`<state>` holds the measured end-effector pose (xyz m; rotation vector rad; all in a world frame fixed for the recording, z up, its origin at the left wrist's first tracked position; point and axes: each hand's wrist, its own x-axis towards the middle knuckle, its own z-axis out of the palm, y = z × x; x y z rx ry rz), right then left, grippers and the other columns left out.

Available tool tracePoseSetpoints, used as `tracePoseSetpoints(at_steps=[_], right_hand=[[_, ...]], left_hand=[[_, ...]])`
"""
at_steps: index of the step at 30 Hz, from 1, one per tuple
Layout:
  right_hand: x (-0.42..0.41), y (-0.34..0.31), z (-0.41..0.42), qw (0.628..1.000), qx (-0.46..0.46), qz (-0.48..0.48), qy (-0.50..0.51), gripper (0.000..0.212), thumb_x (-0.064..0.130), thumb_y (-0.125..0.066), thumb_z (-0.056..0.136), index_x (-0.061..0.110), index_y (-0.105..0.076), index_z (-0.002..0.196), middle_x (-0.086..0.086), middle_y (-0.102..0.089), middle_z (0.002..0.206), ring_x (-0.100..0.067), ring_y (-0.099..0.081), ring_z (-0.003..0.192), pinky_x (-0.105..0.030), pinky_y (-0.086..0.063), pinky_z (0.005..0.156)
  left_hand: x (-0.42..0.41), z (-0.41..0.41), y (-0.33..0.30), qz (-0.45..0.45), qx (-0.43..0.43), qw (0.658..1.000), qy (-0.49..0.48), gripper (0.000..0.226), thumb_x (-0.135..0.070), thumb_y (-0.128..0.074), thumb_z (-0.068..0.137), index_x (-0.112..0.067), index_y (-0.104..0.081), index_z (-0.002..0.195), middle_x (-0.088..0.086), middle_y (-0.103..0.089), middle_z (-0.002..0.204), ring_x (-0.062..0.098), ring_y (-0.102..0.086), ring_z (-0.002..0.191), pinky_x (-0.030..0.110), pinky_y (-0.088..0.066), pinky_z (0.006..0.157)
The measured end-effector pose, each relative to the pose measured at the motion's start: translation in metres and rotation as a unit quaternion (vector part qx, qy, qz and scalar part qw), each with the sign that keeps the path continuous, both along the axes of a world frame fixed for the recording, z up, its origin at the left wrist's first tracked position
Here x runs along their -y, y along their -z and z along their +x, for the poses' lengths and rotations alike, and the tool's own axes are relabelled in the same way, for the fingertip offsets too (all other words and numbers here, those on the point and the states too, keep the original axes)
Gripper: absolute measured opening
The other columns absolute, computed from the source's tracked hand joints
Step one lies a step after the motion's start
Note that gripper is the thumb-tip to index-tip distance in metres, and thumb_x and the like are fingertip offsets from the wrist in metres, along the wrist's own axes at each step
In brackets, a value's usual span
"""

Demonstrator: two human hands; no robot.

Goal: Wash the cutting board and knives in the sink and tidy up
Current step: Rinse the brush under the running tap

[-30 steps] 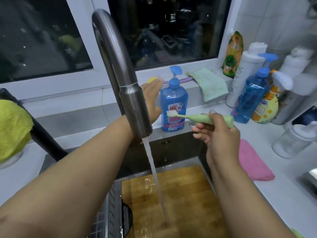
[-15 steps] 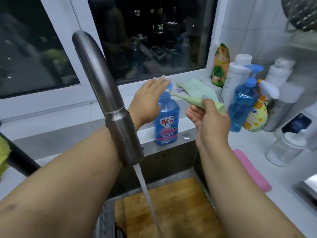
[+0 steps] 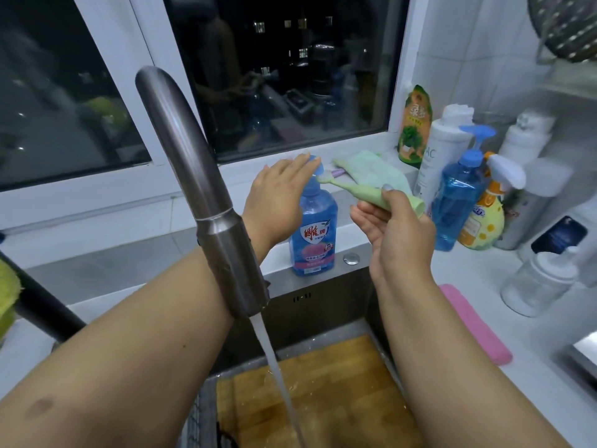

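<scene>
A wooden cutting board [image 3: 326, 399] lies in the steel sink [image 3: 323, 302], under water running from the tap [image 3: 206, 195]. My left hand [image 3: 277, 198] lies flat on the pump of a blue dish soap bottle [image 3: 313, 234] behind the sink, fingers straight. My right hand [image 3: 397, 234] grips the handle of a pale green brush [image 3: 371, 192], its bristle head held right under the pump's nozzle. No knife is visible.
Several bottles and sprayers [image 3: 458, 195] crowd the counter's back right corner. A green cloth [image 3: 371, 169] lies on the windowsill, a pink cloth [image 3: 475, 324] on the counter right of the sink. A yellow-green cloth [image 3: 8, 295] hangs at the far left.
My left hand has come down flat onto the soap pump. My right hand has carried the green brush up and left, bringing its head under the nozzle. The camera view has tilted up slightly.
</scene>
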<state>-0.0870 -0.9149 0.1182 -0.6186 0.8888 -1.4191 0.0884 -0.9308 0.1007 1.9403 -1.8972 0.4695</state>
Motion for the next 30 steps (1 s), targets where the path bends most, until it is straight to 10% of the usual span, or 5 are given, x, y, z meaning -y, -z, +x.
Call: tracePoseSetpoints(at_steps=[9, 16, 21, 26, 30], right_hand=[[-0.025, 0.014, -0.022, 0.998, 0.042, -0.009, -0.056, 0.010, 0.012, -0.057, 0.092, 0.003, -0.062, 0.093, -0.015, -0.069, 0.075, -0.023, -0.070, 0.069, -0.033, -0.060, 0.072], [-0.065, 0.045, -0.046, 0.990, 0.014, 0.016, -0.142, 0.007, 0.011, -0.053, 0.092, 0.010, -0.060, 0.094, -0.012, -0.068, 0.066, -0.019, -0.068, 0.060, -0.026, -0.058, 0.058], [-0.096, 0.081, -0.067, 0.967, -0.025, 0.105, -0.231, 0.015, 0.007, -0.056, 0.088, 0.004, -0.066, 0.099, -0.023, -0.070, 0.080, -0.027, -0.071, 0.070, -0.032, -0.060, 0.065], [-0.123, 0.109, -0.075, 0.950, -0.044, 0.174, -0.256, 0.012, 0.007, -0.053, 0.090, 0.003, -0.063, 0.094, -0.027, -0.068, 0.074, -0.029, -0.070, 0.062, -0.031, -0.059, 0.054], [-0.139, 0.122, -0.081, 0.937, -0.078, 0.213, -0.267, 0.020, 0.018, -0.054, 0.092, 0.000, -0.060, 0.100, -0.028, -0.067, 0.072, -0.030, -0.069, 0.057, -0.031, -0.058, 0.051]], left_hand=[[-0.018, 0.002, -0.009, 0.003, -0.022, 1.000, -0.015, 0.084, 0.009, -0.045, 0.085, -0.020, -0.005, 0.153, 0.002, -0.006, 0.161, 0.021, -0.006, 0.148, 0.033, -0.013, 0.120], [-0.093, -0.004, 0.017, -0.054, -0.303, 0.950, -0.055, 0.045, 0.002, -0.029, 0.101, -0.002, -0.031, 0.145, 0.011, -0.040, 0.144, 0.003, -0.055, 0.115, 0.002, -0.041, 0.088], [-0.156, -0.018, 0.070, -0.093, -0.312, 0.938, -0.121, 0.016, -0.009, -0.056, 0.089, -0.024, -0.057, 0.088, -0.007, -0.056, 0.091, 0.009, -0.053, 0.088, 0.024, -0.048, 0.076], [-0.199, -0.041, 0.145, -0.025, -0.345, 0.919, -0.187, 0.037, 0.000, -0.053, 0.084, -0.016, -0.059, 0.117, 0.001, -0.056, 0.112, 0.014, -0.052, 0.107, 0.025, -0.045, 0.092], [-0.218, -0.053, 0.201, 0.090, -0.440, 0.837, -0.313, 0.041, -0.006, -0.053, 0.088, -0.012, -0.052, 0.128, 0.004, -0.053, 0.123, 0.020, -0.055, 0.109, 0.026, -0.044, 0.091]])
